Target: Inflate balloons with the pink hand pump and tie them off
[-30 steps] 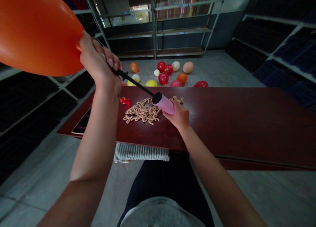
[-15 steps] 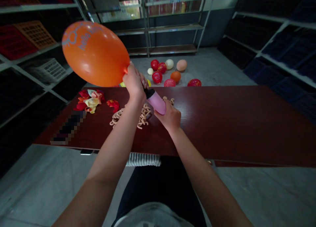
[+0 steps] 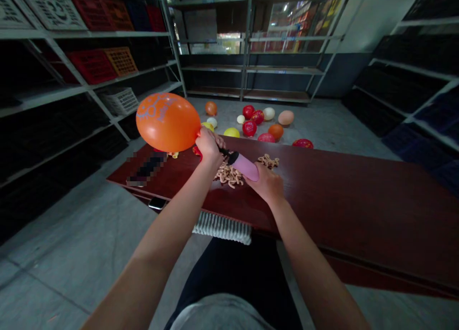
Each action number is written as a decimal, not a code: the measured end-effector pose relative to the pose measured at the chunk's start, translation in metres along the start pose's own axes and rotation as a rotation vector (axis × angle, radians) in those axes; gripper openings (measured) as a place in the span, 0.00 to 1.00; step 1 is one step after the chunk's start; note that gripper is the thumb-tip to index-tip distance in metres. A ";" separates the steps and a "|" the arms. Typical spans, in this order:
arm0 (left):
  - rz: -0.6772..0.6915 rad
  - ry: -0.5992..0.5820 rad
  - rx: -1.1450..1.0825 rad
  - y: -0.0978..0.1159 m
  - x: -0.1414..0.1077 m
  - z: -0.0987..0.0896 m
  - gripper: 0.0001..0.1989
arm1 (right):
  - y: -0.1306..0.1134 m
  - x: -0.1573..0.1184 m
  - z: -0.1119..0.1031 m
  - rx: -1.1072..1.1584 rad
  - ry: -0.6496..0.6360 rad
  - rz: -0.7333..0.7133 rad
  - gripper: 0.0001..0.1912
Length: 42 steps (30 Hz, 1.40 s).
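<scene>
An inflated orange balloon [image 3: 168,122] with blue printing stands out to the upper left of my left hand [image 3: 211,146]. That hand is closed around the balloon's neck, where it meets the front end of a balloon pump [image 3: 246,166]. Of the pump, a pink barrel and a black part show; its tip is hidden in my left fingers. My right hand [image 3: 267,182] is wrapped round the pink barrel's near end. Below the pump lies a pile of beige curled pieces [image 3: 229,174], with a smaller heap [image 3: 268,161] just beyond my right hand.
The dark red table [image 3: 344,191] carries a blurred-out dark object [image 3: 147,169] at its left and pale uninflated balloons [image 3: 173,155]. Several inflated balloons [image 3: 249,128] lie on the floor behind it. Shelves with crates [image 3: 93,66] stand at the left, metal racks [image 3: 247,71] at the back.
My view has swung left and up, so the table sits further right and tilted. The orange balloon looks smaller and lower. More of the pump's black part shows between my hands.
</scene>
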<state>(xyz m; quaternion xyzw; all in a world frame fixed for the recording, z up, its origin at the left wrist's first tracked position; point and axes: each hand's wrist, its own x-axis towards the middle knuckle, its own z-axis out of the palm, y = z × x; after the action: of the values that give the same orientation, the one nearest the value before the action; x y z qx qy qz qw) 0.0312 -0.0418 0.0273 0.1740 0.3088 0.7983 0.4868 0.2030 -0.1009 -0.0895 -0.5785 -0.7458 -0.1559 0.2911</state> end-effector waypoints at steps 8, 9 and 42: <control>0.011 0.092 -0.097 0.058 0.014 -0.036 0.21 | -0.001 0.001 -0.045 -0.121 -0.058 -0.169 0.21; 0.009 0.085 -0.109 0.066 0.014 -0.037 0.21 | -0.001 0.000 -0.054 -0.128 -0.067 -0.172 0.22; 0.130 -0.080 -0.240 0.067 -0.108 -0.006 0.25 | -0.054 -0.010 -0.131 -0.194 0.023 -0.175 0.16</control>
<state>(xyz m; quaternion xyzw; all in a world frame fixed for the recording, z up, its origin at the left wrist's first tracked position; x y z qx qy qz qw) 0.0333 -0.1617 0.0699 0.1659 0.1797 0.8519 0.4632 0.1860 -0.1984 0.0122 -0.5347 -0.7716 -0.2588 0.2276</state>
